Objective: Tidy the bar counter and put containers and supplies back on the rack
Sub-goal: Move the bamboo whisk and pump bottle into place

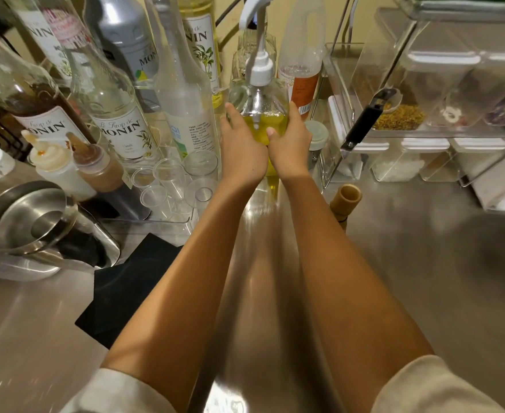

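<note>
A clear glass pump bottle [258, 99] with a white pump head and yellow syrup stands at the back of the steel counter [409, 278]. My left hand [241, 150] grips its left side and my right hand [290, 144] grips its right side, the fingers wrapped round the glass. It sits between a tall clear bottle [182, 93] on the left and an orange-labelled plastic bottle [303, 70] on the right. The bottle's base is hidden by my hands.
Several Monin syrup bottles [117, 114] crowd the back left, with two squeeze bottles [96, 165], small clear cups [179, 180] and a steel jigger [28, 219]. A black cloth [129, 290] lies near. A clear rack of ingredient boxes [424, 93] stands at right, beside a bamboo cup [346, 198].
</note>
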